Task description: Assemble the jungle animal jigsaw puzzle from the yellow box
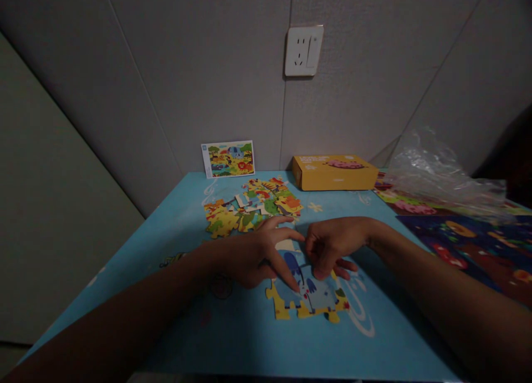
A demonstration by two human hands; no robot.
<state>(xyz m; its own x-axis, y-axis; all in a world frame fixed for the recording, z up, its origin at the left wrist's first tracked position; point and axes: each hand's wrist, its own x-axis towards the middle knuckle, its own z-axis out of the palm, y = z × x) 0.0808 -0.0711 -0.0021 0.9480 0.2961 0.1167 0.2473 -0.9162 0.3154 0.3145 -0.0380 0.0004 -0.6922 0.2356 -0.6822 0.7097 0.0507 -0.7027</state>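
Note:
On the blue table [233, 338] lies a small joined patch of puzzle pieces [310, 300] showing a blue elephant with yellow edges. My left hand [253, 253] rests over its upper left corner, fingers spread, index finger pressing down on the patch. My right hand [330, 244] sits right beside it at the patch's top, fingers curled in a pinch; what they grip is hidden, perhaps a pale piece [286, 244] between the two hands. A heap of loose colourful puzzle pieces [251, 208] lies behind the hands.
A picture card [228, 158] leans against the wall at the back. A yellow box [334, 172] lies to its right. Crumpled clear plastic [432, 175] and a dark, colourful mat [469, 239] are on the right. A wall socket [303, 50] is above.

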